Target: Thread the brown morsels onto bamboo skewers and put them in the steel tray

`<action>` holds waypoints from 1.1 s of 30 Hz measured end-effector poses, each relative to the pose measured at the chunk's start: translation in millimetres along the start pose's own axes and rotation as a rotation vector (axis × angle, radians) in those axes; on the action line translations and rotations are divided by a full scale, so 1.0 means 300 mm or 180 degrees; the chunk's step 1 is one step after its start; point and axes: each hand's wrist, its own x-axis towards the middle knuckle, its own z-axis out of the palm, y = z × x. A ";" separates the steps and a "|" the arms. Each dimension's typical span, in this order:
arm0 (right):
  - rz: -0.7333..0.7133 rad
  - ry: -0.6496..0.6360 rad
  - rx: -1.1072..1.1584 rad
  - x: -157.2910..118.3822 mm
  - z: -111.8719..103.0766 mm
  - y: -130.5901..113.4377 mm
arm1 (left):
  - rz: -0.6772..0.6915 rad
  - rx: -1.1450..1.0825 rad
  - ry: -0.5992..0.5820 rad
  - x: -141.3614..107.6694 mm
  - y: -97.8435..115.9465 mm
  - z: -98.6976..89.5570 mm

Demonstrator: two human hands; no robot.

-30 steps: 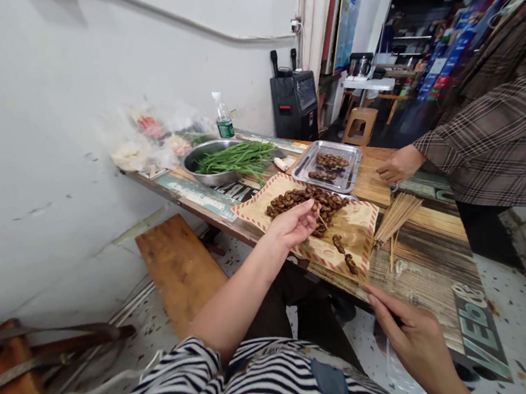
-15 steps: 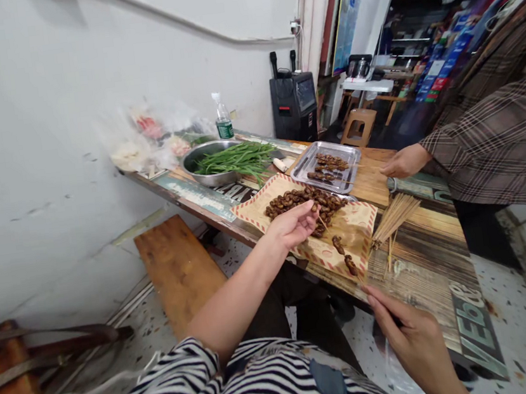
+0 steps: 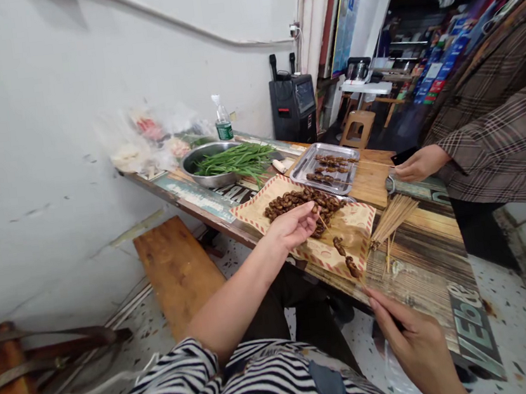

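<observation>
Meanwhile, little shifts at this tabletop [image 3: 421, 280]: the left hand [image 3: 296, 225] stays pinched on a brown piece [image 3: 315, 208] at the far end of the skewer [image 3: 338, 245], the right hand [image 3: 411, 332] clamped on its near end. Above the paper [image 3: 358, 214], the skewer carries the same two pieces, so threading hasn't visibly advanced. Far right, a co-worker's hand [image 3: 419, 164] has drawn back from the tray [image 3: 306, 165].

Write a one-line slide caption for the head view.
Right hand gripping a skewer of brown pieces, left hand pinching another piece near its tip, by a heap on patterned paper.
</observation>
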 end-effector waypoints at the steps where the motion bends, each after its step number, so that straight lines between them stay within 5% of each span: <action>1: 0.0006 0.0006 0.0006 0.000 0.001 0.001 | 0.0000 0.0003 -0.0007 0.000 0.000 0.000; 33: -0.0065 -0.0025 -0.0115 -0.001 0.005 0.009 | 0.0015 0.0045 0.0033 0.002 -0.002 0.006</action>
